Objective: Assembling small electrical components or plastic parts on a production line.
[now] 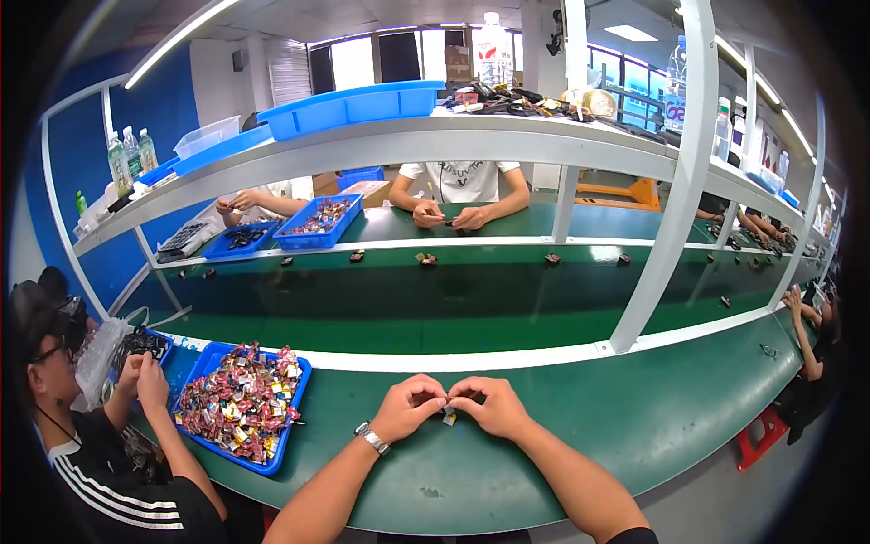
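Over the near green worktop [562,426], my left hand [410,408] and my right hand [492,405] meet at their fingertips. Both are closed in a pinch on one small part [449,418]. Only a whitish bit with a dark edge shows below the fingers, and the rest of it is hidden. A watch with a metal band [372,438] circles my left wrist. To the left of my hands stands a blue tray [304,399], heaped with small red, white and yellow parts [240,399] that look like wired components.
Beyond a white rail [408,361] runs a dark green conveyor belt [408,313] with scattered small parts. A slanting white post [666,181] rises at right, and a shelf [507,136] spans above. Co-workers sit at left [109,453], across [458,195] and right [816,344].
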